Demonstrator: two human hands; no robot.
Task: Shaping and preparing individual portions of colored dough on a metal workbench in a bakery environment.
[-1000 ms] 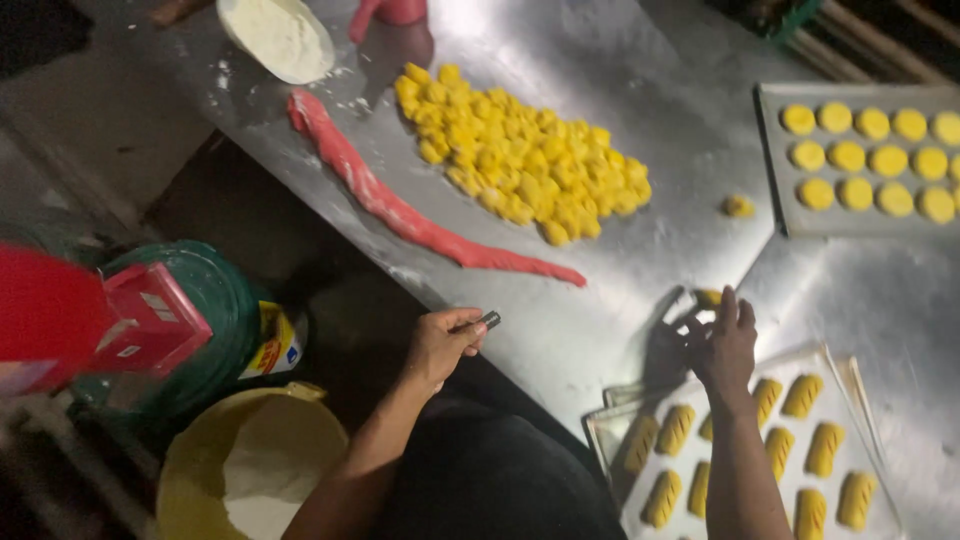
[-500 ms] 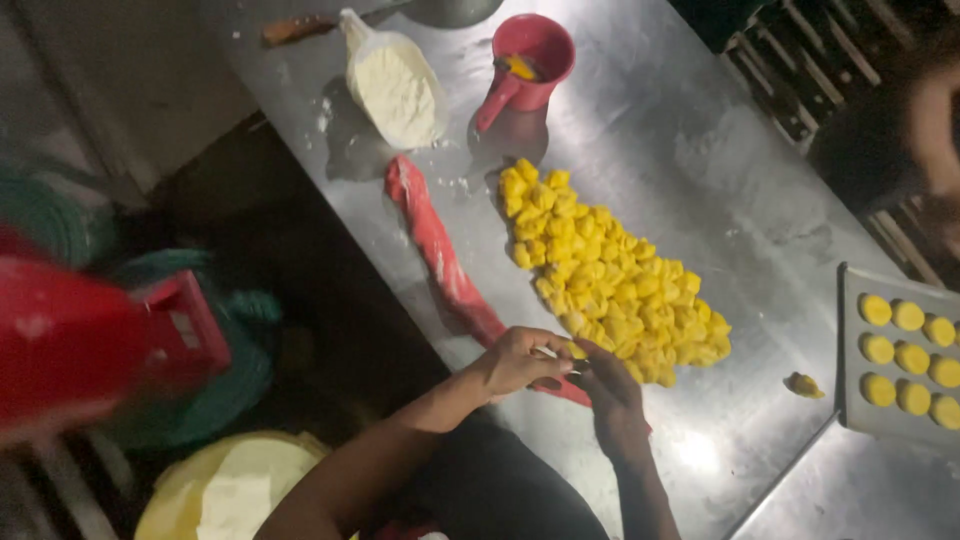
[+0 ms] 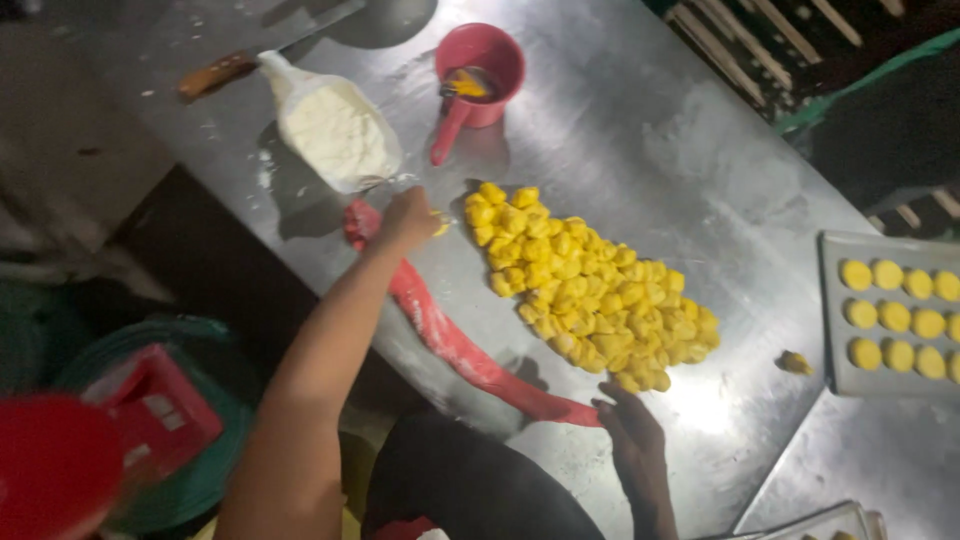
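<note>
- The left hand [image 3: 408,218] is stretched far out over the steel table [image 3: 640,130], fingers curled in, beside the near end of the heap of yellow dough pieces [image 3: 585,285]. A bit of yellow shows at its fingertips; whether it has hold of a piece or only touches it, I cannot tell.
- The right hand [image 3: 632,432] lies low near the table's front edge, fingers loosely spread and bent, with nothing in it. Its fingertips rest at the near end of the red strip [image 3: 455,345] and just short of the heap's nearest pieces.
- The red strip runs long and thin along the left edge of the table, from under the left hand down to the right hand, just beside the heap.
- The heap spreads in a slanting band across the middle of the table.
- A clear bag of white flour [image 3: 335,130] lies toward the far left corner, just beyond the left hand.
- A red cup [image 3: 485,70] with a handle stands near the far edge, something yellow inside it.
- A wooden-handled tool [image 3: 215,75] lies at the far left edge, beside the bag.
- One stray yellow piece [image 3: 795,362] sits apart from the heap, next to a tray [image 3: 830,310] at the right edge that holds rows of round yellow pieces.
</note>
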